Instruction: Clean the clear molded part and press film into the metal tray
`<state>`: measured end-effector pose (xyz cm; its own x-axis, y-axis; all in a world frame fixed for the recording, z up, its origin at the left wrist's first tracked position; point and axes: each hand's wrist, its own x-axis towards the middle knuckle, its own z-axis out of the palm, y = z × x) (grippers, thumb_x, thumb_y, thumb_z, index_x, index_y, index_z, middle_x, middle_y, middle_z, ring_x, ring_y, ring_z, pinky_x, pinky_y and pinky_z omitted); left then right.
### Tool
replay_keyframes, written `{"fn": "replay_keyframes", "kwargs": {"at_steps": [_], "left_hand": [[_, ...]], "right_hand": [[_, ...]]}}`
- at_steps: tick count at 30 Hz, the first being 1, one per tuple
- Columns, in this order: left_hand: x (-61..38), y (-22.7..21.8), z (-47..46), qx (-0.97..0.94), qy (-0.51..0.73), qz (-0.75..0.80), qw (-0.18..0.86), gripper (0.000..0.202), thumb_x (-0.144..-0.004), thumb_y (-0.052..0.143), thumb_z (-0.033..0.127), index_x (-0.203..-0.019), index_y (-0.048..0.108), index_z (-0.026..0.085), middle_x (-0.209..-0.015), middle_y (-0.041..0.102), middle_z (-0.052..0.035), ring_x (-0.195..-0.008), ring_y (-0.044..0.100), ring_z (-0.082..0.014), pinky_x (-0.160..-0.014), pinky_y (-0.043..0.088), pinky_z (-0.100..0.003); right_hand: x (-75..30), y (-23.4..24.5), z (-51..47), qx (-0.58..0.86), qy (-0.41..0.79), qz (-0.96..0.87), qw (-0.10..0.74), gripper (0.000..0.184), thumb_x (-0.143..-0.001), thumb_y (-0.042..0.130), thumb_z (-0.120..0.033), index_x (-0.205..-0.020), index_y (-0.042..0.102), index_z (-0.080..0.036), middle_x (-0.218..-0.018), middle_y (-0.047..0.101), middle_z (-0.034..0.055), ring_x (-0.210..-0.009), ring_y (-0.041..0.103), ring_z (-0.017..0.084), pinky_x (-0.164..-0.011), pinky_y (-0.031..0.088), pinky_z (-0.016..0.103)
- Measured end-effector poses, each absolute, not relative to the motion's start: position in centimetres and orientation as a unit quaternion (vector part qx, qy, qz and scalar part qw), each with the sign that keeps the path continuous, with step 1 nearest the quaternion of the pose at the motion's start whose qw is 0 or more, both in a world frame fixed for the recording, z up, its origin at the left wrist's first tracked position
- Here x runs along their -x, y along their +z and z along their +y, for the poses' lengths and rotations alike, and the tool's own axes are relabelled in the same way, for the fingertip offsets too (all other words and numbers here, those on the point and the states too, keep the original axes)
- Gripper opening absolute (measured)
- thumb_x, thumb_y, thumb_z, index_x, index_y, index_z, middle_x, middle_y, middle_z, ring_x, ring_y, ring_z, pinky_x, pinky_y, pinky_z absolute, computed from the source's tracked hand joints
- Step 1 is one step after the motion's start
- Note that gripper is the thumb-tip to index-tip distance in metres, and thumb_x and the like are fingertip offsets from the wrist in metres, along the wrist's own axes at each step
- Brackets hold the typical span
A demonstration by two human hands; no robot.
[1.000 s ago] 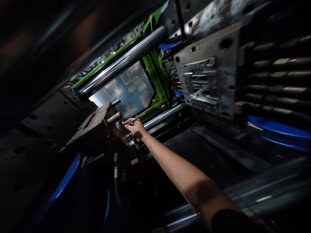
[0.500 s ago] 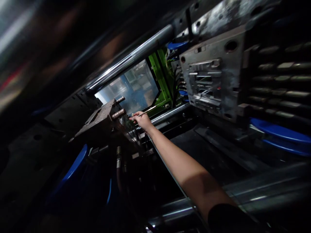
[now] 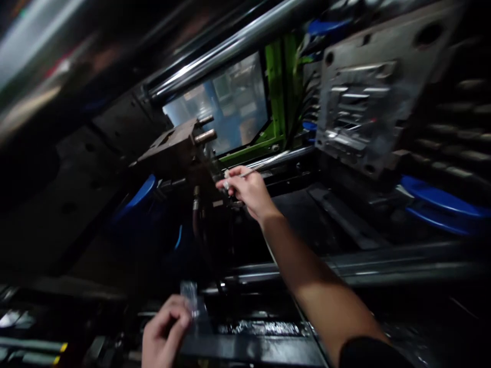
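Note:
My right hand [image 3: 245, 189] is closed in a pinch inside the machine, in front of the left mould half [image 3: 172, 145]. It grips a thin rod [image 3: 250, 173] that slants up to the right, and a small whitish piece [image 3: 226, 183] shows at its fingertips. What that piece is, I cannot tell. At the bottom, my left hand [image 3: 166, 329] has its fingers curled together. A clear plastic piece [image 3: 188, 296] stands up at those fingertips and appears to be pinched there, though blur hides the exact contact.
The other mould half [image 3: 406, 97] stands at the right. Steel bars run across above [image 3: 215, 56] and below [image 3: 261, 276]. Blue curved parts [image 3: 445, 202] jut out beside the mould. Behind lies a window [image 3: 230, 97] in a green frame [image 3: 278, 92]. A hose [image 3: 196, 214] hangs at the centre left.
My right hand has drawn back from the left mould half, toward me, still gripping the rod. My left hand has come into view at the bottom. The view has shifted.

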<state>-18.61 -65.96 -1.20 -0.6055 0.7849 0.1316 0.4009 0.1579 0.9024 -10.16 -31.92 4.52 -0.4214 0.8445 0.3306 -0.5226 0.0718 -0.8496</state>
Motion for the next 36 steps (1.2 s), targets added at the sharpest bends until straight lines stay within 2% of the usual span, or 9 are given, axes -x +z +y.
{"fn": "replay_keyframes", "kwargs": {"at_steps": [4,8,14,16,20,24,27,30,36], "left_hand": [[19.2,-0.4,-65.3,-0.379,0.588,0.708,0.098,0.025,-0.093,0.065,0.035,-0.075,0.065,0.019,-0.087,0.065,-0.003,-0.085,0.059,-0.0179,-0.078,0.044,-0.027],[18.0,0.0,-64.6,-0.397,0.596,0.697,0.029,0.017,-0.093,0.065,0.029,-0.079,0.067,0.02,-0.089,0.066,-0.0015,-0.088,0.061,-0.0166,-0.082,0.046,-0.027],[15.8,-0.8,-64.3,-0.425,0.597,0.679,0.043,0.014,-0.093,0.067,0.026,-0.08,0.07,0.02,-0.09,0.068,-0.0014,-0.09,0.063,-0.0158,-0.085,0.049,-0.026],[15.2,-1.1,-64.2,-0.396,0.625,0.668,0.087,0.012,-0.092,0.068,0.03,-0.095,0.076,0.021,-0.103,0.072,-0.005,-0.102,0.065,-0.0191,-0.091,0.051,-0.029],[13.4,-0.7,-63.7,-0.279,0.739,0.542,0.287,0.051,-0.094,0.061,0.049,-0.137,0.064,0.022,-0.145,0.059,-0.0148,-0.126,0.062,-0.03,-0.097,0.058,-0.038],[11.7,0.2,-63.7,-0.24,0.776,0.45,0.372,0.056,-0.095,0.056,0.051,-0.144,0.057,0.025,-0.118,0.071,-0.0138,-0.076,0.067,-0.0136,-0.067,0.058,-0.024],[11.2,0.4,-63.9,-0.243,0.798,0.446,0.325,0.049,-0.095,0.058,0.047,-0.138,0.062,0.023,-0.089,0.07,-0.0068,-0.051,0.047,-0.0036,-0.046,0.04,-0.014],[11.4,0.2,-64.3,-0.27,0.805,0.466,0.247,0.045,-0.093,0.062,0.045,-0.13,0.068,0.019,-0.081,0.067,-0.0054,-0.058,0.051,-0.0057,-0.051,0.042,-0.013],[12.5,-0.6,-65.4,-0.359,0.733,0.569,0.104,0.025,-0.091,0.069,0.03,-0.115,0.075,0.024,-0.112,0.073,-0.0071,-0.084,0.067,-0.0139,-0.077,0.056,-0.024]], "right_hand": [[4.6,1.7,-42.4,0.08,0.698,-0.624,0.342,0.008,-0.081,0.075,-0.028,-0.088,0.076,-0.023,-0.095,0.079,0.0082,-0.073,0.068,0.019,-0.063,0.054,0.03],[2.2,-1.1,-49.5,0.108,0.758,-0.58,0.28,0.011,-0.077,0.078,-0.025,-0.087,0.081,-0.03,-0.129,0.07,0.0084,-0.109,0.071,0.027,-0.086,0.06,0.039],[1.4,-2.6,-53.0,0.132,0.769,-0.55,0.297,0.015,-0.079,0.077,-0.026,-0.091,0.082,-0.034,-0.101,0.075,0.0064,-0.098,0.071,0.025,-0.092,0.059,0.041],[0.8,-2.7,-53.4,0.147,0.765,-0.548,0.305,0.014,-0.079,0.078,-0.027,-0.09,0.082,-0.035,-0.099,0.075,0.0058,-0.094,0.071,0.024,-0.087,0.061,0.039],[0.2,-3.3,-54.6,0.154,0.759,-0.562,0.291,0.015,-0.08,0.076,-0.025,-0.089,0.081,-0.036,-0.101,0.075,0.0054,-0.095,0.071,0.024,-0.084,0.061,0.038],[0.2,-4.4,-56.0,0.144,0.766,-0.565,0.269,0.016,-0.08,0.075,-0.025,-0.09,0.082,-0.036,-0.101,0.076,0.0054,-0.098,0.072,0.026,-0.09,0.061,0.042],[-0.3,-5.3,-56.3,0.153,0.742,-0.592,0.276,0.016,-0.08,0.077,-0.027,-0.091,0.083,-0.037,-0.105,0.077,0.0068,-0.104,0.072,0.028,-0.096,0.06,0.046],[-1.0,-5.7,-55.7,0.16,0.721,-0.613,0.282,0.017,-0.08,0.079,-0.029,-0.094,0.083,-0.038,-0.113,0.077,0.0082,-0.111,0.071,0.029,-0.099,0.06,0.048],[-2.3,-2.9,-53.2,0.139,0.668,-0.605,0.411,0.014,-0.086,0.077,-0.03,-0.096,0.083,-0.037,-0.111,0.073,0.0117,-0.101,0.071,0.031,-0.075,0.065,0.043]]}}
